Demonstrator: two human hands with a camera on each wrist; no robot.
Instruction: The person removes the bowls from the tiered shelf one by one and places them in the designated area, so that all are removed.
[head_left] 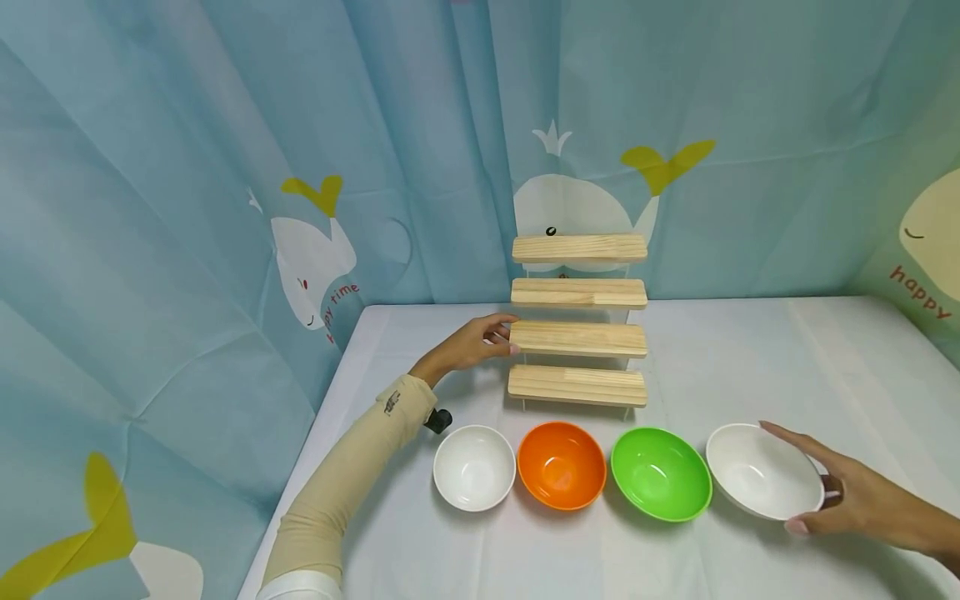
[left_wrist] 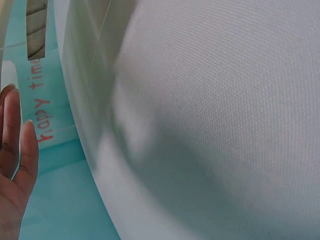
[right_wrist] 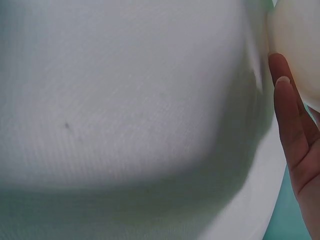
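Note:
A four-tier wooden display rack [head_left: 578, 338] with clear supports stands on the table. My left hand [head_left: 480, 340] is at the left end of its second plank from the bottom, index finger at the upper edge and thumb at the lower. The left wrist view catches part of that hand [left_wrist: 17, 160] at its border. My right hand [head_left: 847, 492] holds a white bowl [head_left: 761, 471] by its right side, thumb near and index finger on the far rim. In the right wrist view, fingers [right_wrist: 290, 117] lie against the bowl's pale wall [right_wrist: 297, 45].
Left of the held bowl, a green bowl [head_left: 662, 475], an orange bowl [head_left: 562, 467] and another white bowl [head_left: 474, 468] line up before the rack. A white cloth covers the table [head_left: 750, 358]. Blue whale-print curtains [head_left: 435, 125] hang behind and at the sides.

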